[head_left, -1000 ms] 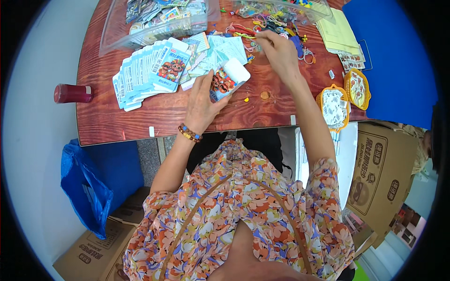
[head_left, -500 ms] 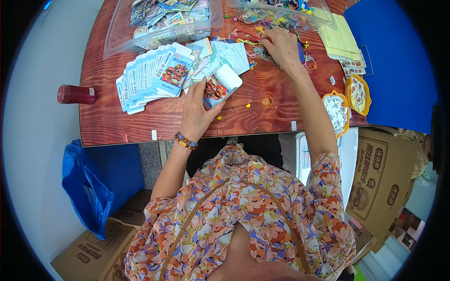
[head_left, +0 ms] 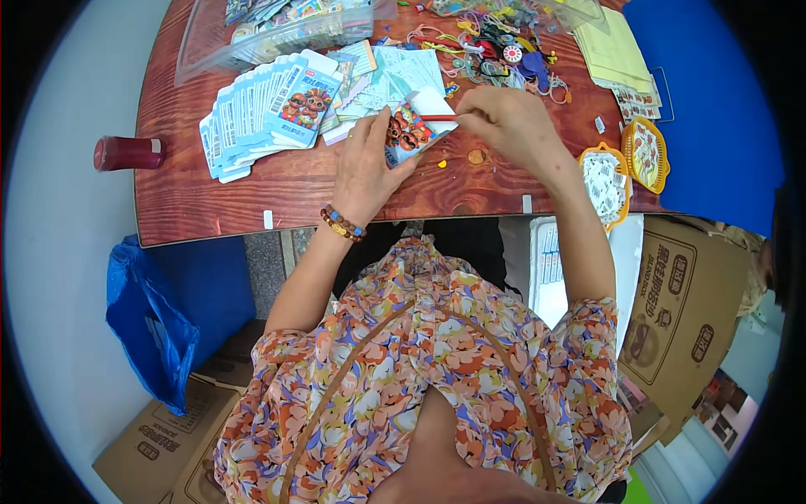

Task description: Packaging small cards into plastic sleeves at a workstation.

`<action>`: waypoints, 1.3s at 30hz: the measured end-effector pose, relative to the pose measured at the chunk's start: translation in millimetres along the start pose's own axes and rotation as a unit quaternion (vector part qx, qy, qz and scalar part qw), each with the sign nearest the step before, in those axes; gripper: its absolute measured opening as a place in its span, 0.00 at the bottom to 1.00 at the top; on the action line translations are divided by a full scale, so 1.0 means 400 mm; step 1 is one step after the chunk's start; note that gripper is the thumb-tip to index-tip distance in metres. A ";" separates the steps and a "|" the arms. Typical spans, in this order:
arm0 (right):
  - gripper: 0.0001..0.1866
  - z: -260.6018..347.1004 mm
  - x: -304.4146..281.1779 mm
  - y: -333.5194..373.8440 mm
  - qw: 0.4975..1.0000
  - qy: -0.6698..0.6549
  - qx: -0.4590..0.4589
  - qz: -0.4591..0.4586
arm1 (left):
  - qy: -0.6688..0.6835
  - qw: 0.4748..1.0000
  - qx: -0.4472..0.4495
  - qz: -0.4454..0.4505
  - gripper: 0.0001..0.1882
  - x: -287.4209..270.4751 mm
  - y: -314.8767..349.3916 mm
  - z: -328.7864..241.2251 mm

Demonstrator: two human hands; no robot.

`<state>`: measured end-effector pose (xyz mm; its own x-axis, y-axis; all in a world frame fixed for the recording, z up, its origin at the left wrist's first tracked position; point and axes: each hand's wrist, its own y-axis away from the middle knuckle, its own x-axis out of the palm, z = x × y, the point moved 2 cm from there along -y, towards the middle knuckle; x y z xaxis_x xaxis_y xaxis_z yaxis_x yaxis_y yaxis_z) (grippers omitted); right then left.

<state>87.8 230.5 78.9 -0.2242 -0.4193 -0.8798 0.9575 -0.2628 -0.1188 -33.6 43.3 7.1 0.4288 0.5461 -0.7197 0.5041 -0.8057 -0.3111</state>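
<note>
My left hand (head_left: 367,172), with beaded bracelets at the wrist, grips a small blue-and-white printed carton (head_left: 406,141). The carton is tilted, and its white flap end points to the right. At that end my right hand (head_left: 514,126) pinches a thin red strip-like trinket (head_left: 437,118), which lies across the carton's mouth. How far it reaches inside cannot be made out. Left of the carton, a fanned stack of matching flat cartons (head_left: 252,109) rests on the wooden table (head_left: 319,197). Behind it lie loose pale paper cards (head_left: 403,71). A tangle of corded trinkets (head_left: 504,50) sits beyond my right hand.
Clear plastic bins (head_left: 285,42) stand along the far side. Two yellow baskets (head_left: 645,164) of small pieces are at the right edge, by yellow paper sheets (head_left: 617,50). A red jar (head_left: 128,154) lies at the left edge. Below hangs a blue bag (head_left: 151,328).
My right hand has come back from the trinket pile toward me, bringing the red strip-like trinket to the carton's mouth. The carton stays in my left hand. The whole view has shifted slightly.
</note>
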 end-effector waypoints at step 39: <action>0.06 -0.073 0.105 0.005 0.859 -0.419 0.246 -0.164 | -0.009 1.000 0.001 0.011 0.41 0.005 0.032 0.024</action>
<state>85.5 238.0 28.4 -0.7157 -0.6772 -0.1708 0.6725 -0.7342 0.0930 -33.4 31.9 -4.2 0.4258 0.5237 -0.7379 0.4932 -0.8180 -0.2960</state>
